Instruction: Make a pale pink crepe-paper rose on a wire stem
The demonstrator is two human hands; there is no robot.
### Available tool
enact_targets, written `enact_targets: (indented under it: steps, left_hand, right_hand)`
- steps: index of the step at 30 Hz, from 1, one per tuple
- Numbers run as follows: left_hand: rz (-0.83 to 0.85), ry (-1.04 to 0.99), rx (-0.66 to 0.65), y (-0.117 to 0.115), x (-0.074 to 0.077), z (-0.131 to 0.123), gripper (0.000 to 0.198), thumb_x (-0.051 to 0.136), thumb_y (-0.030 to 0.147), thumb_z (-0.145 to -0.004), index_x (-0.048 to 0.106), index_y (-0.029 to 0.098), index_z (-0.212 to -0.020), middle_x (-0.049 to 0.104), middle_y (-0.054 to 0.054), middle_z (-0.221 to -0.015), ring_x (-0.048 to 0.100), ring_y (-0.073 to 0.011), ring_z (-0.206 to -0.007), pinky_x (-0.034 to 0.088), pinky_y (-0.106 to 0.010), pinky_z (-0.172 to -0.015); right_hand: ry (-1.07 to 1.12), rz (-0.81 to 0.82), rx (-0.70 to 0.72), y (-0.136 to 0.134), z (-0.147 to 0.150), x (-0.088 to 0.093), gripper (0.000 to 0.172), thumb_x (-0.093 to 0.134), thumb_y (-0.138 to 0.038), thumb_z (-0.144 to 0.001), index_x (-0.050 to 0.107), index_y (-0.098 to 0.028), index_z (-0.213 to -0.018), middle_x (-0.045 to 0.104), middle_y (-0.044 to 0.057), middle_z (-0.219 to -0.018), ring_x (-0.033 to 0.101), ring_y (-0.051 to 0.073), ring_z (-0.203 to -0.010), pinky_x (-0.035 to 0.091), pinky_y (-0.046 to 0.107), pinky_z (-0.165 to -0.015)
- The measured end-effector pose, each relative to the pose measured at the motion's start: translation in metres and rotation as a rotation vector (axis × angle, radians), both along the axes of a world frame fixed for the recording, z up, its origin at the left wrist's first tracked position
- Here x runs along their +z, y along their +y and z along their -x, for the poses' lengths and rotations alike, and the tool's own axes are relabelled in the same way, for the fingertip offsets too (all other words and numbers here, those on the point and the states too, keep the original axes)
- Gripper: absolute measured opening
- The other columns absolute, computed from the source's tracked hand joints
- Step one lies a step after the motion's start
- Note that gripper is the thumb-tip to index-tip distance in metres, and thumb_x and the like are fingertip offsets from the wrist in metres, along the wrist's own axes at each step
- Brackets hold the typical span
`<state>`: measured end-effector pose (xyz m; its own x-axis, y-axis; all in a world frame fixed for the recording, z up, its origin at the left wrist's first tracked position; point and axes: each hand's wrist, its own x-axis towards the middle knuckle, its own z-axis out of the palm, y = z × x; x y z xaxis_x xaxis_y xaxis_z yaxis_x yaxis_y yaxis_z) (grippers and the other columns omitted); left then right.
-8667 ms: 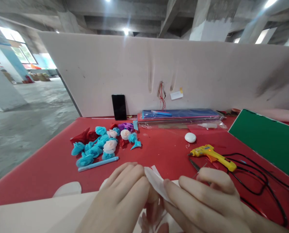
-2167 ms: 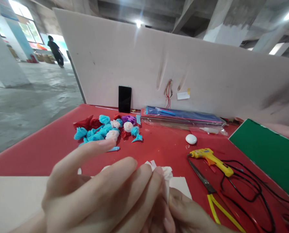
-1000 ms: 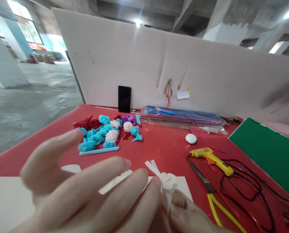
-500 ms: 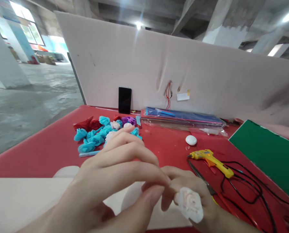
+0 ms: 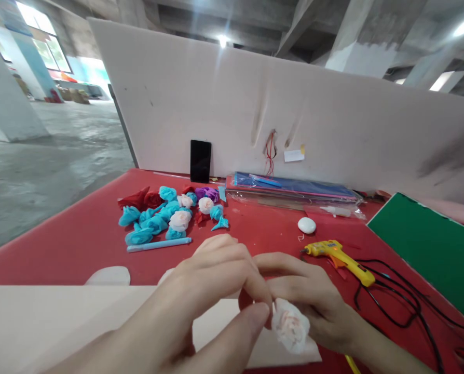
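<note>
A white crepe-paper rose (image 5: 292, 327), faintly pink at its centre, faces me low in the head view. My left hand (image 5: 220, 285) is closed, thumb and fingertips pinched together at the left side of the rose's base. Behind the flower my right hand (image 5: 313, 296) is closed too, its fingers curled toward that base and meeting the left fingertips. The exact grip at the base is hidden by the fingers. Under both hands lies a white sheet (image 5: 53, 317), with a rounded white paper piece (image 5: 109, 276) at its far edge.
Finished paper flowers (image 5: 154, 223), blue, red, white and purple, lie at back left beside a light-blue pen (image 5: 158, 244). A yellow glue gun (image 5: 341, 259) with black cable lies right. A phone (image 5: 200, 161) leans on the white partition (image 5: 177, 93). A green board (image 5: 430, 249) stands far right.
My left hand has drawn down and toward me, its fingers curling in to the rose's base. The rose has shifted slightly left and turned, and more of the flower pile shows.
</note>
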<state>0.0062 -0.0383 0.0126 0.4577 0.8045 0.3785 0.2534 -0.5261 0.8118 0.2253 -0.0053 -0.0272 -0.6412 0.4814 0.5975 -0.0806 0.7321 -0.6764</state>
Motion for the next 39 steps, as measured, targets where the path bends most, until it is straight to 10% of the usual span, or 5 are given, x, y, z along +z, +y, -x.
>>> enact_targets:
  steps: [39]
  left_hand:
    - [0.092,-0.02,-0.047,-0.0022,-0.0104,0.0057,0.017,0.062,0.016,-0.088,0.062,0.033,-0.084,0.059,0.011,-0.08,0.056,-0.0084,-0.07,0.045,-0.018,-0.064]
  right_hand:
    - [-0.003,-0.022,-0.006,-0.0008,0.002,0.0003,0.018,0.059,-0.02,-0.104,0.075,-0.017,-0.111,0.073,0.015,-0.121,0.071,0.015,-0.114,0.054,0.018,-0.097]
